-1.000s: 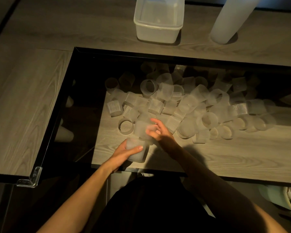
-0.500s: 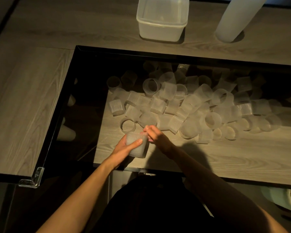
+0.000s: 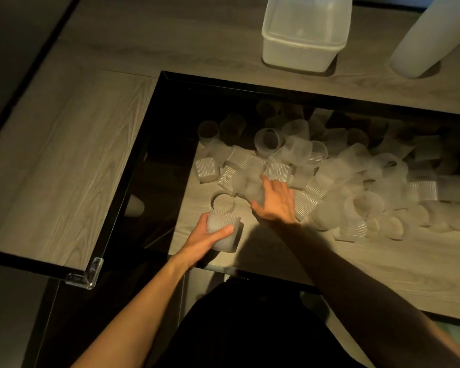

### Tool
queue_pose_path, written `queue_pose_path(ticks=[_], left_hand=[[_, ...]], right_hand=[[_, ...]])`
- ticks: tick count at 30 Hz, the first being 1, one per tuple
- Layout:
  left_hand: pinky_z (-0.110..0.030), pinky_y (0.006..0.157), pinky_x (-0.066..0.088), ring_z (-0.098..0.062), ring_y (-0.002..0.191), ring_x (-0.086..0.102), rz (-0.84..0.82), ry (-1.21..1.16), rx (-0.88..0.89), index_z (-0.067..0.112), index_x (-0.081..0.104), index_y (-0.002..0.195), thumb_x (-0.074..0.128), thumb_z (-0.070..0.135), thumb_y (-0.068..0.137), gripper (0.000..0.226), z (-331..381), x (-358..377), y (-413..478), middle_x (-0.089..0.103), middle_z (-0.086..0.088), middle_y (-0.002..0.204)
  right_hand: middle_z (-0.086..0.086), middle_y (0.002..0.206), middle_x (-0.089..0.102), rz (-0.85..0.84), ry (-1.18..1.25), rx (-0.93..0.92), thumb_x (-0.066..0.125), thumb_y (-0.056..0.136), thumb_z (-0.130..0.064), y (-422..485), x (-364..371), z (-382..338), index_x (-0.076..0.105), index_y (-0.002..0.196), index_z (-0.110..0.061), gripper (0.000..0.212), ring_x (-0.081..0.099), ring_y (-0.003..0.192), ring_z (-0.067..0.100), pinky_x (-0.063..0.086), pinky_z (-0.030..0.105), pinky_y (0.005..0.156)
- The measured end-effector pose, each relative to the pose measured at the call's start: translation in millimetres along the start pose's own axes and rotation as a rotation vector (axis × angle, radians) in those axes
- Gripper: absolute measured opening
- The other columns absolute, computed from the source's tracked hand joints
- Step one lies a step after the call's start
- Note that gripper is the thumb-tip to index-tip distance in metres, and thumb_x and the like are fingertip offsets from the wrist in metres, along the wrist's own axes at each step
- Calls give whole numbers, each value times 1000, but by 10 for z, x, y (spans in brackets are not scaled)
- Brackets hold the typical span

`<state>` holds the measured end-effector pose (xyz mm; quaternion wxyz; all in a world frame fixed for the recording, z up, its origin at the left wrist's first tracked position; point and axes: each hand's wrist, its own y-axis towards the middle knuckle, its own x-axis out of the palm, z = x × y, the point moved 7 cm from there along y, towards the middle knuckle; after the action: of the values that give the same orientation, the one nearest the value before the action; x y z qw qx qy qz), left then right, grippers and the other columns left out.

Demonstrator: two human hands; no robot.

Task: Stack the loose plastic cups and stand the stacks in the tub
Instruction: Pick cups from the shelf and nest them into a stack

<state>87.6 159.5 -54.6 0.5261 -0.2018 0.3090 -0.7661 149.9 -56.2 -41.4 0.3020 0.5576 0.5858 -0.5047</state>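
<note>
The left hand (image 3: pixel 206 239) has its fingers (image 3: pixel 225 231) wrapped around a short stack of ribbed cups (image 3: pixel 225 231), thumb across the near side, holding it upright on the worktop (image 3: pixel 356 261) near the front edge. How many cups are nested in it cannot be told. Just beyond the stack, a single cup (image 3: pixel 223 203) stands mouth-up, apart from the hand.

The right hand (image 3: pixel 276 201) lies palm down with its fingers (image 3: pixel 270 183) spread and reaching into the near edge of the pile of loose cups (image 3: pixel 343 181). The fingertips rest on a blurred frosted cup (image 3: pixel 250 188); whether they grip it cannot be told.

The pile spreads to the right and back across the worktop, with cups lying on their sides, upright and tipped over one another, some ribbed, some smooth. A dark glass panel (image 3: pixel 154 181) with a black frame runs along the left of them.

On the far part of the worktop, well apart from both hands, sits the translucent tub (image 3: pixel 303 51). To its right stands a tall white stack of cups (image 3: pixel 425 43), leaning out of view at the top.
</note>
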Motion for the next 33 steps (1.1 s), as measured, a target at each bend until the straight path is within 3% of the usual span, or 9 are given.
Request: queue_pose_path(ticks=[4,11,14,16,19,21,24,29,33], left_hand=[[-39,102,53,-16,116,62,-48,17,-17,29,37,141,85,64,58,102,-27,28,78,60,2,128],[-30,90,55,-13,114,60,-53,116,53,33,42,138,86,46,73,79,111,211,192,59,9,125],[-31,87,57,-13,113,61,-47,133,98,34,45,136,88,53,66,85,152,233,218,61,9,124],[-35,91,59,-13,114,63,-54,113,126,35,49,134,89,62,57,92,179,263,217,63,9,124],[-33,92,57,-10,114,62,-54,132,172,34,51,133,91,54,62,84,218,337,172,63,10,126],[-33,93,57,-11,115,61,-42,155,187,31,49,136,91,45,66,82,214,357,142,61,9,127],[-26,87,57,-11,115,61,-24,181,190,30,48,135,92,40,66,82,145,327,94,60,9,127],[-34,88,60,-12,112,64,-25,219,210,33,51,133,93,42,65,81,46,250,18,62,10,125],[-39,88,61,-15,112,64,14,194,198,34,49,132,92,46,66,79,43,209,2,61,9,125]], right_hand=[[7,143,45,35,289,127,67,84,-51,-172,-136,169,31,149,-22,80,44,129,27,36,43,108],[8,144,44,-63,755,131,82,74,-40,-345,-243,431,30,145,-28,89,49,126,26,47,46,104],[3,130,50,-86,1115,212,76,86,-17,-421,-266,448,37,142,-20,69,56,116,21,54,32,94],[0,121,54,-119,1292,264,69,91,-15,-491,-250,390,43,139,-17,54,60,105,13,57,27,85],[5,132,56,-203,1267,247,75,86,-33,-563,-66,281,47,139,-23,61,60,114,18,54,35,93],[5,139,53,-292,1243,226,75,86,-30,-609,67,163,44,142,-24,64,57,120,17,52,29,94],[0,135,52,-335,1196,151,74,87,-17,-625,49,70,37,147,-20,70,57,112,6,53,16,82],[-2,140,44,-424,835,-72,77,85,-27,-620,40,-88,33,152,-17,80,50,123,14,47,23,97],[-8,132,48,-484,954,-42,76,86,-19,-635,64,-223,33,151,-14,78,53,121,13,52,18,86]])
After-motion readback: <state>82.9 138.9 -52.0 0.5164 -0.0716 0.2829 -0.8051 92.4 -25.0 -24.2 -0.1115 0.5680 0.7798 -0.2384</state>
